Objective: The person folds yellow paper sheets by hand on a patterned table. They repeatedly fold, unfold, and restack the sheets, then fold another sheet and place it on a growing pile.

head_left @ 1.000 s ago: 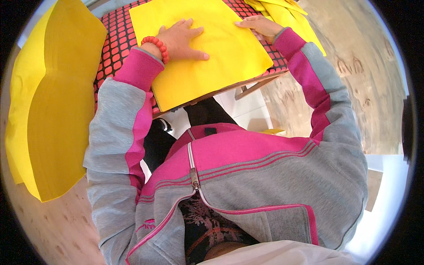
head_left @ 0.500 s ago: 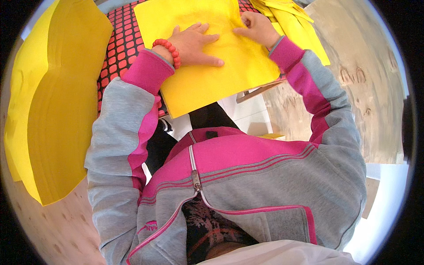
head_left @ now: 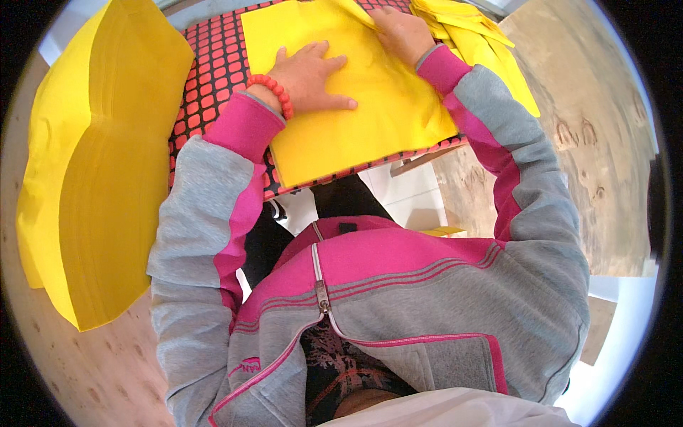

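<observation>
A yellow cloth-like sheet lies in front of me on a board or table top covered in a red-and-black checked pattern. My left hand rests flat on its left part, fingers spread, a red bead bracelet at the wrist. At the sheet's far right side, my right hand is closed with its fingers at the edge, where the material is raised in a fold. Its fingertips are partly hidden by the yellow material.
A thick stack of yellow sheets stands at the left, its layered edge facing me. Crumpled yellow pieces lie at the far right, beside my right hand. Wooden surfaces extend to the right and lower left. Pale floor tiles show below the checked surface.
My right hand has moved slightly away from me and left, from above the sheet to its far edge, which is now raised. My left hand stays flat on the sheet.
</observation>
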The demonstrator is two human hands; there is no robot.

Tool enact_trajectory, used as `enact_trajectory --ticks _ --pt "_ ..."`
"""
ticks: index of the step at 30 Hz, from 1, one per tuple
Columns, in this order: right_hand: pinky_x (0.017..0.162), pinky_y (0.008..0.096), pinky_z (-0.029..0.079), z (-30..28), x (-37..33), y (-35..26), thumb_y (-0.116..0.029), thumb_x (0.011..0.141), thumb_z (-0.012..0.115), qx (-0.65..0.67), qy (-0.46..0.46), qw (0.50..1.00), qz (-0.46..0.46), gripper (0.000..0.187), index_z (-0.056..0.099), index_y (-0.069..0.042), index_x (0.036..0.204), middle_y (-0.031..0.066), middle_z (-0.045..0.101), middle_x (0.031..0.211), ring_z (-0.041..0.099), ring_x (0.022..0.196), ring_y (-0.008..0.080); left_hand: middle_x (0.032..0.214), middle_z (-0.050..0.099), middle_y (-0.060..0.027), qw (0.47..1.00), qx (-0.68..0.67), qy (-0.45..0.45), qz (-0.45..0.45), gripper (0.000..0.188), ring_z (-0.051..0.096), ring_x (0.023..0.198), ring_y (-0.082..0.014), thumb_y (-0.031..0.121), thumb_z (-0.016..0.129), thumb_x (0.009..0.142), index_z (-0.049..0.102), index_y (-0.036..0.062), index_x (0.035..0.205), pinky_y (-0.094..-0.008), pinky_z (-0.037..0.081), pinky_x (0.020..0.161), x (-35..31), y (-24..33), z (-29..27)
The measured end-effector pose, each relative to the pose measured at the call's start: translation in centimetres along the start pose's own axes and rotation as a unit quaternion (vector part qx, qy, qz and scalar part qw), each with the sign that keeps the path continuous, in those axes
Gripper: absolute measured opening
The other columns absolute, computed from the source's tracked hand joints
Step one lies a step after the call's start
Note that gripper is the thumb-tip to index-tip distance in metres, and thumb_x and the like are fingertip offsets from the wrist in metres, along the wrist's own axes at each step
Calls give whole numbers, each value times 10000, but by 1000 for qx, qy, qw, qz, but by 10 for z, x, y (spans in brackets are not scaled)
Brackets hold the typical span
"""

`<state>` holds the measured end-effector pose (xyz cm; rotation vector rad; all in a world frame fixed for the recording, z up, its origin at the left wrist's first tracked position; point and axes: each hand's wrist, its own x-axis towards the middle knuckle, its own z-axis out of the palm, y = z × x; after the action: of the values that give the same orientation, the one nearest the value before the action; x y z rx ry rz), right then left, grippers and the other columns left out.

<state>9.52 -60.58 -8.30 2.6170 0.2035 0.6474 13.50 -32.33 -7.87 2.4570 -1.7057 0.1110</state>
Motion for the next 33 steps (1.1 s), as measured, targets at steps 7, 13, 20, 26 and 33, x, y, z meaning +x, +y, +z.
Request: enact_trajectory --ticks 7,13,20,26,33 --pt "679 353 524 -40 -17 19 -348 925 658 531 -298 729 314 354 669 -63 1135 67 720 966 674 808 181 1476 429 -220 1000 -14 -14 -7 892 404 1387 -364 690 660 765 493 137 1445 -584 356 1073 2 -8 8" --pt "471 286 490 -37 -62 31 -333 956 660 679 -298 562 366 343 647 -59 1163 15 729 893 613 583 62 1496 415 -213 1000 9 -4 -10 906 385 1404 -364 699 657 764 495 121 1444 -618 283 1115 1 -7 4" --pt "631 415 548 -56 -78 -24 -171 897 610 99 34 994 -27 195 631 -79 1068 128 691 898 693 790 296 1503 412 -211 998 -5 -6 66 859 367 1419 -364 676 656 787 485 167 1458 -644 220 1139 2 -2 3" --pt "578 371 498 -64 -61 -6 -295 883 693 286 -100 940 158 222 596 -96 863 67 657 787 646 707 245 1507 411 -211 999 -11 -18 27 878 395 1399 -374 684 671 763 494 168 1451 -640 258 1118 0 -3 2" --pt "552 206 529 -23 -36 40 -367 897 725 686 -241 553 406 364 690 -40 1054 49 741 906 669 654 81 1473 438 -223 999 -35 -16 14 899 409 1383 -381 708 660 753 498 155 1442 -636 274 1107 -1 -2 4"
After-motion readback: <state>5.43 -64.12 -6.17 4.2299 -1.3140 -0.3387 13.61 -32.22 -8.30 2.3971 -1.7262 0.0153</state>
